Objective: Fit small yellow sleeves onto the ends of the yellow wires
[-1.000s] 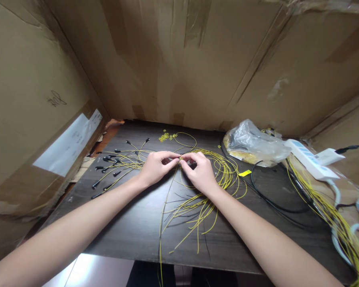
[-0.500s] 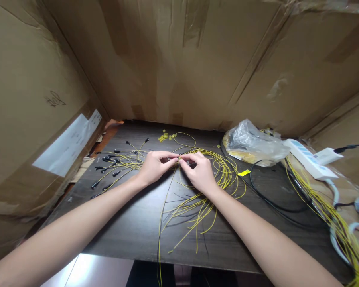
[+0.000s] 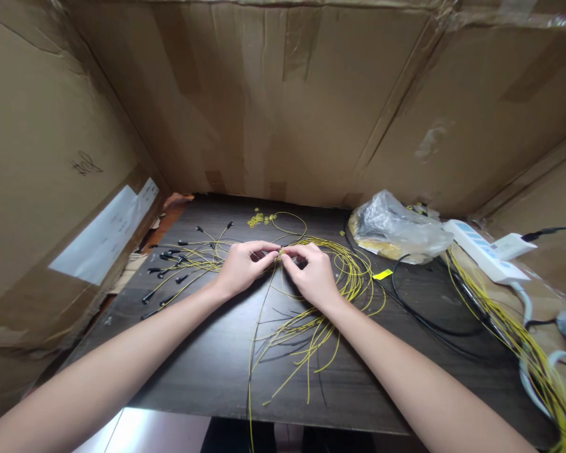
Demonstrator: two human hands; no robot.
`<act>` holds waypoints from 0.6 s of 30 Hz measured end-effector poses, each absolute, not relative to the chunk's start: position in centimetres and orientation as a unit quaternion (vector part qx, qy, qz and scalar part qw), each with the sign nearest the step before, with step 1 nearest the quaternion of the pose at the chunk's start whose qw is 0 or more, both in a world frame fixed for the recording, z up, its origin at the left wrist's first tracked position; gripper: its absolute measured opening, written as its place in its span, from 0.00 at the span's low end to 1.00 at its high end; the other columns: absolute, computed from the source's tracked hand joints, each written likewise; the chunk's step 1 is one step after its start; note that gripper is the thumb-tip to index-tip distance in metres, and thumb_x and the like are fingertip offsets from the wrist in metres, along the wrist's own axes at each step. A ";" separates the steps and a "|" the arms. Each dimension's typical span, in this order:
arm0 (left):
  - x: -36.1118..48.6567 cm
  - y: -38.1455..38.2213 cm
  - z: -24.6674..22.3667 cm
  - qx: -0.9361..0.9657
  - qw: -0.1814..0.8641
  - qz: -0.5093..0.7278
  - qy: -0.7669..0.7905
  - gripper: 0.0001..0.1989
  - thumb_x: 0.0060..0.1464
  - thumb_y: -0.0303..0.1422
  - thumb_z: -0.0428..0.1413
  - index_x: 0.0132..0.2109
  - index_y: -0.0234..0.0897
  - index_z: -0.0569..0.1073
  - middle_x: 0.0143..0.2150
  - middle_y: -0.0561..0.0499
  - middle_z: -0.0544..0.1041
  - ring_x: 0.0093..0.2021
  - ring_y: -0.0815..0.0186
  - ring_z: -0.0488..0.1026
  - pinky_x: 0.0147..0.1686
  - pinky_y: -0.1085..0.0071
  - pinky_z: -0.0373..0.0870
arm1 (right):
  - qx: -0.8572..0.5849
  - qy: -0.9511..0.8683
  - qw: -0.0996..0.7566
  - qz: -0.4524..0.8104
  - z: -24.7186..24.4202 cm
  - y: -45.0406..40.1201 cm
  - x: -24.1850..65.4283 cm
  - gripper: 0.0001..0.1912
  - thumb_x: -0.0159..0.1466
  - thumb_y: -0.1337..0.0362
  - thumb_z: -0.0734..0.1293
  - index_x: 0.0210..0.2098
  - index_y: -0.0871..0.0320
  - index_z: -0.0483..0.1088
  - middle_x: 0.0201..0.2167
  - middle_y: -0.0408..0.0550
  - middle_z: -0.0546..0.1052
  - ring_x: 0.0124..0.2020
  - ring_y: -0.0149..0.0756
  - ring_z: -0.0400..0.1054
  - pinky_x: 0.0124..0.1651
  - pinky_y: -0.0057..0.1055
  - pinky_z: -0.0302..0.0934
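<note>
My left hand (image 3: 245, 264) and my right hand (image 3: 311, 270) meet fingertip to fingertip over the middle of the table. Between them is a small yellow piece (image 3: 281, 253), pinched by my right thumb and index finger. My left thumb and index finger are closed on a thin yellow wire (image 3: 252, 358), which hangs down from there past the table's front edge. Beneath my right hand lies a loose coil of yellow wires (image 3: 358, 277). Left of my left hand, several wire ends with black plugs (image 3: 182, 278) fan out. How piece and wire meet is too small to tell.
Several small yellow pieces (image 3: 259, 219) lie behind my hands. At the right stand a plastic bag (image 3: 396, 226), a white power strip (image 3: 485, 251) and a bundle of yellow wires (image 3: 523, 340). A black cable (image 3: 434, 324) crosses the dark table (image 3: 193, 371). Cardboard walls (image 3: 245, 126) enclose it.
The view has shifted slightly. Both hands stay together at the same spot, with only a small shift of the fingertips around the yellow piece.
</note>
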State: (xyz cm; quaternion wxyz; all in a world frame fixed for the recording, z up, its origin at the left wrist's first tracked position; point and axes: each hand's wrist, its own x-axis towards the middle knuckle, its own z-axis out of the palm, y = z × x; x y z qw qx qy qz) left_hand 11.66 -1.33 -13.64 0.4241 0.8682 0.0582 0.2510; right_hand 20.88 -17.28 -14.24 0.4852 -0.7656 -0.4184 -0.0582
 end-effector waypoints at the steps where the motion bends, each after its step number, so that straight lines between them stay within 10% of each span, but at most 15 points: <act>1: 11.7 -1.3 -13.6 0.869 0.424 0.250 0.056 0.10 0.60 0.34 0.60 0.44 0.38 0.84 0.38 0.49 0.85 0.33 0.65 0.79 0.35 0.70 0.73 | -0.766 -0.419 0.485 -0.058 -14.2 -17.3 20.9 0.06 0.65 0.65 0.69 0.38 0.55 0.81 0.34 0.47 0.82 0.37 0.40 0.71 0.43 0.37 0.66; 18: 11.7 -1.1 -13.9 0.862 0.443 0.241 0.048 0.11 0.59 0.36 0.61 0.44 0.37 0.85 0.41 0.46 0.85 0.36 0.62 0.81 0.37 0.68 0.74 | -0.766 -0.419 0.485 -0.050 -14.2 -17.4 20.9 0.07 0.64 0.64 0.69 0.38 0.55 0.81 0.34 0.48 0.82 0.36 0.40 0.72 0.42 0.37 0.67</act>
